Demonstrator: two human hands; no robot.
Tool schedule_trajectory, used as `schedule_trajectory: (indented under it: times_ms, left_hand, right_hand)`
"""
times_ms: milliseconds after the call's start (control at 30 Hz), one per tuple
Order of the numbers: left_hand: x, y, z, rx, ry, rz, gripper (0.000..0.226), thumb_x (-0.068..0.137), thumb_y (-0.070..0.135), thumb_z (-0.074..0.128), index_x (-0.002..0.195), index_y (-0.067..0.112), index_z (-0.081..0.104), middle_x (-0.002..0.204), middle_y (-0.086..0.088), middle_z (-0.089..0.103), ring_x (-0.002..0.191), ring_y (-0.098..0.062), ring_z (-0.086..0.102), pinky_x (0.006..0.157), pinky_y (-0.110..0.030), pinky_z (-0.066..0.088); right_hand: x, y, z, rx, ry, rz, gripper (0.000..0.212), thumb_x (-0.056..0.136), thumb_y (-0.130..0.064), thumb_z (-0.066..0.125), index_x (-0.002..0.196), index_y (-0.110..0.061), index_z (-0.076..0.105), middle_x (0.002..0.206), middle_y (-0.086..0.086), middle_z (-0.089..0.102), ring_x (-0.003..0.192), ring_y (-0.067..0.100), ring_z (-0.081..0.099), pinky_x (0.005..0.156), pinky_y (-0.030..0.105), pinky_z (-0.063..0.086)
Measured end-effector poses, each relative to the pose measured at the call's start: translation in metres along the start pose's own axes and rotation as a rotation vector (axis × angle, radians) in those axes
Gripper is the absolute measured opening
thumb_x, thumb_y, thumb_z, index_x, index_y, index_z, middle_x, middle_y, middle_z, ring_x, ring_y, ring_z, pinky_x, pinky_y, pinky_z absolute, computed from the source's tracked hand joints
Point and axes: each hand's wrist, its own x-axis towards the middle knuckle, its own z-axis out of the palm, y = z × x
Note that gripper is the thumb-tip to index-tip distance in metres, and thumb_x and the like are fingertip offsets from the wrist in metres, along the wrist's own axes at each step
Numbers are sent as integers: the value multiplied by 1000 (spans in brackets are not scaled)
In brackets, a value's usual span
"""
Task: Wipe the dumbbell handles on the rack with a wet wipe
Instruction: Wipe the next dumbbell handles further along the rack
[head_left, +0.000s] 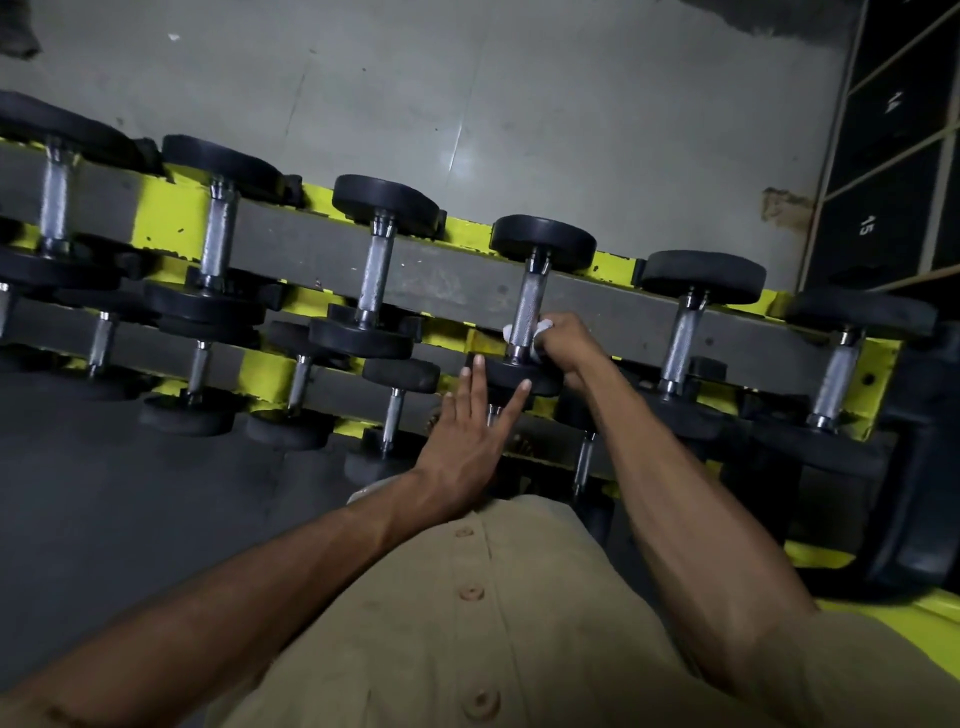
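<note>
A yellow and grey rack (457, 283) runs across the view with several black dumbbells on two tiers. My right hand (569, 340) grips a white wet wipe (543, 328) wrapped round the lower end of one dumbbell's knurled steel handle (529, 304) on the upper tier. My left hand (470, 436) lies flat with straight fingers, its fingertips touching the near black head (511, 375) of that same dumbbell. Most of the wipe is hidden inside my right fist.
Neighbouring dumbbell handles stand left (375, 273) and right (683, 338) of the one I hold. A lower tier (311, 387) holds smaller dumbbells. A grey wall (467, 104) lies behind the rack, dark numbered lockers (893, 171) at right, and my tan shirt (467, 597) fills the foreground.
</note>
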Motion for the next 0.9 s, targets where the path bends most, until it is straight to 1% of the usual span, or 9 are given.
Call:
schedule_trajectory:
  times_ms: [100, 167, 267, 333, 467, 567, 700, 833, 900]
  left_hand:
    - [1, -4, -2, 5, -2, 23, 100, 103, 10, 47, 158, 22, -35, 152, -45, -38, 152, -59, -16, 127, -60, 17]
    - [1, -6, -2, 1, -12, 31, 100, 103, 10, 47, 157, 23, -36, 152, -44, -38, 152, -59, -16, 127, -60, 17]
    - [0, -7, -2, 0, -8, 31, 103, 102, 7, 48, 156, 24, -38, 152, -43, -40, 152, -58, -18, 127, -60, 17]
    - [0, -7, -2, -5, -17, 31, 105, 102, 7, 49, 155, 25, -40, 152, -43, -41, 152, -58, -19, 127, -60, 17]
    - [2, -6, -1, -5, -15, 21, 109, 102, 12, 53, 154, 25, -41, 150, -42, -43, 152, -58, -20, 127, -60, 17]
    - [2, -6, -1, -8, -24, 17, 107, 103, 13, 53, 155, 25, -40, 150, -41, -44, 152, -57, -21, 128, -60, 17]
    - [0, -5, -1, 2, -7, 14, 109, 100, 3, 53, 155, 25, -40, 151, -41, -43, 152, -57, -19, 128, -60, 17]
    - [-1, -3, -2, 22, -23, 15, 108, 99, 0, 50, 156, 23, -38, 151, -41, -42, 153, -56, -19, 128, -58, 16]
    - [-1, -3, -3, 23, -14, 8, 107, 99, 1, 49, 156, 23, -38, 151, -41, -42, 153, -56, -20, 128, -58, 16]
  right_hand:
    - [-5, 3, -12, 25, -54, 10, 39, 72, 24, 47, 85, -3, 72, 66, 1, 73, 56, 15, 64, 54, 19, 50]
    - [1, -2, -21, 97, -17, 31, 29, 77, 22, 55, 89, 0, 68, 59, 6, 67, 53, 18, 61, 56, 25, 50]
    - [22, -32, -26, 374, 144, 33, 24, 86, 15, 60, 90, -8, 63, 78, 9, 68, 69, 21, 65, 68, 38, 61]
    - [30, -45, -23, 465, 253, 27, 25, 89, 12, 58, 86, -13, 60, 81, 8, 65, 73, 21, 63, 73, 40, 60]
    - [2, -9, -1, -69, 276, 2, 26, 92, -12, 58, 69, -14, 69, 81, 10, 74, 78, 27, 70, 77, 42, 58]
    - [-15, 18, 9, -347, 179, -64, 23, 90, -11, 56, 74, -2, 69, 82, 19, 71, 77, 30, 67, 65, 36, 48]
    - [17, -9, -4, -208, 249, -56, 12, 69, -6, 56, 66, -11, 66, 71, 4, 71, 68, 24, 68, 68, 41, 58]
    - [8, -9, -4, -254, 440, -225, 8, 88, -14, 64, 92, -17, 70, 84, -1, 67, 77, 18, 62, 68, 27, 47]
    - [-2, 8, 1, -234, 425, -273, 8, 89, -9, 68, 95, -15, 68, 84, -4, 67, 77, 14, 64, 64, 22, 46]
